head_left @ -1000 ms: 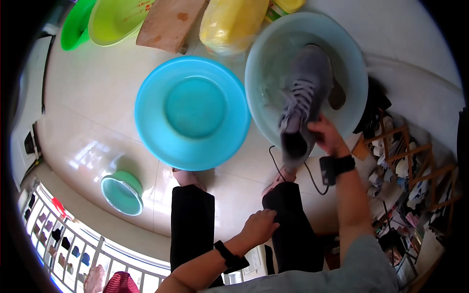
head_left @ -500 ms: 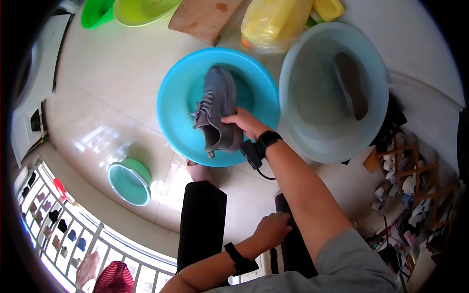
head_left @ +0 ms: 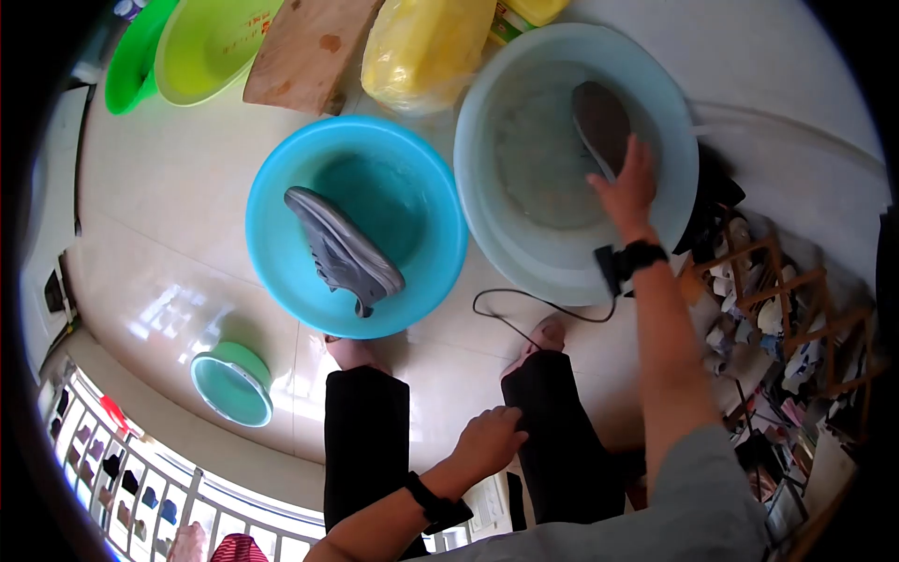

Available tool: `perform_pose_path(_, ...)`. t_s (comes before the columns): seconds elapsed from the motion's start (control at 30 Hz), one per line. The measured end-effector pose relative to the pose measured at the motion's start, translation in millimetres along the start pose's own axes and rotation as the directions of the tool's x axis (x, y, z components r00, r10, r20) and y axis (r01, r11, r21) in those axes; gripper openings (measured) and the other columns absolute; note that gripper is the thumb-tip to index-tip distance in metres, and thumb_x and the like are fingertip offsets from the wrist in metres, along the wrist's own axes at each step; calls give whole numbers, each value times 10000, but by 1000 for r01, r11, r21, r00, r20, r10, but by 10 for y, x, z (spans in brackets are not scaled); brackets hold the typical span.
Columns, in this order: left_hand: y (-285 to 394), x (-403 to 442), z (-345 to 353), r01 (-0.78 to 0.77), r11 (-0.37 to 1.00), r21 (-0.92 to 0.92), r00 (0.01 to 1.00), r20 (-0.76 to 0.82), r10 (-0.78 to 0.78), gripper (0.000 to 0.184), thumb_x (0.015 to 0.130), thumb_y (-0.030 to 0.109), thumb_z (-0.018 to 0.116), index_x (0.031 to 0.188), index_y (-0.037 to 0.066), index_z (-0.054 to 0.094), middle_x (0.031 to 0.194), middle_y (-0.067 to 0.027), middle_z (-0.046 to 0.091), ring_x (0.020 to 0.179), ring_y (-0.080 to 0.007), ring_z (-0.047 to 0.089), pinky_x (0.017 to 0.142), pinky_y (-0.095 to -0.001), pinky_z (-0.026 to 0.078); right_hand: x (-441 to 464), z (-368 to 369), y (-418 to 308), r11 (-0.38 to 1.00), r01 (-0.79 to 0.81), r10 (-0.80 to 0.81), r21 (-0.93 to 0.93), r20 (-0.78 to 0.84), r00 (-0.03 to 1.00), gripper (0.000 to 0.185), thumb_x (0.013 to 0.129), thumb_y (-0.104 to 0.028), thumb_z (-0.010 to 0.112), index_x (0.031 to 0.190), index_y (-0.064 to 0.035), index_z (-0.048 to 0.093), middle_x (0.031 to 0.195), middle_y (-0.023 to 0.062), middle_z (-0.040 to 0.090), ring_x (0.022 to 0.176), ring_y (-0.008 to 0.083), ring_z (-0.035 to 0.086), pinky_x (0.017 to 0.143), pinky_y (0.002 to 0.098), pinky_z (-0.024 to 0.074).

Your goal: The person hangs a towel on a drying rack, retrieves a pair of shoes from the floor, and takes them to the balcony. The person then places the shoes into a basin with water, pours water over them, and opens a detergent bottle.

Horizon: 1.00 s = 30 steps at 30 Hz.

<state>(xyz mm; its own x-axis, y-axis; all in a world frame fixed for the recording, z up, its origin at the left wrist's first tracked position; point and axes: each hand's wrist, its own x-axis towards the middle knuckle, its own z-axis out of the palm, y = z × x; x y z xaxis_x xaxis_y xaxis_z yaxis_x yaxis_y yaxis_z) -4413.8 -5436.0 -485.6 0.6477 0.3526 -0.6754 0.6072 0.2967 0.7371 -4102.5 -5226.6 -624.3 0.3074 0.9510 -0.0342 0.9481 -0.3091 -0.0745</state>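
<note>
My right hand (head_left: 627,190) is over the near end of a grey shoe (head_left: 601,122), thumb and fingers apart around it. The shoe lies sole up in the pale blue basin (head_left: 479,159), which holds cloudy water; my hand covers its near end. A second grey shoe (head_left: 345,251) lies on its side in the bright blue basin (head_left: 267,187), with its sole toward the upper right. My left hand (head_left: 489,442) rests by my knee, fingers loosely curled together, with nothing visible in them.
A small green basin (head_left: 232,384) stands at the lower left. Along the top are green and yellow-green tubs (head_left: 201,56), a brown board (head_left: 304,51) and a yellow wrapped package (head_left: 421,56). A wooden rack (head_left: 782,281) with shoes stands at right. A black cable (head_left: 524,292) hangs from my right wrist device.
My right hand carried one shoe from the pale basin into the bright blue one, let go of it, and moved back right to the other shoe. My left hand stayed by my knee.
</note>
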Motion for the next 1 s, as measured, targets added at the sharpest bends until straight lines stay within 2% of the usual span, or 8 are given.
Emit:
perform_pose_path(0.1,-44,27,16,12,1000,14,1000,-11,-12,295,794,199,568,1019,18,510,949,-166,557,886,-325,543,760,-401,441,160,84,321,981,-81,139,-178,343,929,812,694,-243,668,1360,-111,223,1275,196,384,1188,366,356,957,444,327)
perform_pose_path(0.23,-29,50,67,39,999,19,999,20,-40,298,798,206,568,1020,15,512,953,-166,559,883,-327,545,762,-400,443,70,376,378,957,-115,213,-266,377,901,865,671,-221,677,1377,-131,185,1264,186,397,1169,365,380,940,436,347)
perform_pose_path(0.43,-53,98,194,30,998,50,997,70,-33,289,800,210,565,1008,15,513,939,-168,562,878,-331,546,746,-408,445,-241,336,227,975,-216,151,51,560,815,858,659,-201,662,1376,-107,199,1229,174,437,1103,336,459,925,407,362)
perform_pose_path(0.5,-55,106,205,15,999,45,999,31,-16,283,797,209,566,994,14,511,932,-170,560,878,-334,544,746,-411,442,-314,309,339,680,-470,-21,563,655,755,834,657,-213,673,1358,-72,245,1209,151,461,1078,286,480,915,378,363)
perform_pose_path(0.6,-44,118,223,23,999,36,999,26,-24,281,794,208,567,988,14,510,931,-169,559,876,-337,543,747,-411,441,-283,-169,212,305,-781,-21,545,824,566,771,680,-151,664,1337,-23,282,1256,112,438,1134,223,428,948,319,325)
perform_pose_path(0.67,-50,105,275,14,1000,27,1000,23,-14,278,794,208,567,986,16,511,932,-168,558,877,-337,543,746,-411,441,-390,-164,344,207,-781,-13,590,799,601,677,729,-114,599,1327,-24,296,1243,101,450,1138,229,433,955,328,335)
perform_pose_path(0.73,-42,85,302,4,1000,17,1000,21,-4,274,794,208,567,983,18,511,932,-168,558,878,-337,542,746,-410,442,-491,-279,368,-215,-762,-116,610,759,641,635,740,-100,570,1318,-39,314,1217,90,468,1107,217,452,961,337,332)
perform_pose_path(1.0,61,53,169,97,995,9,986,138,-97,335,806,214,566,1065,9,509,1017,-167,552,949,-333,526,810,-403,423,-930,-710,-161,-453,-827,-483,333,688,542,600,757,-147,545,1297,-16,320,1215,132,489,1077,256,508,950,358,384)
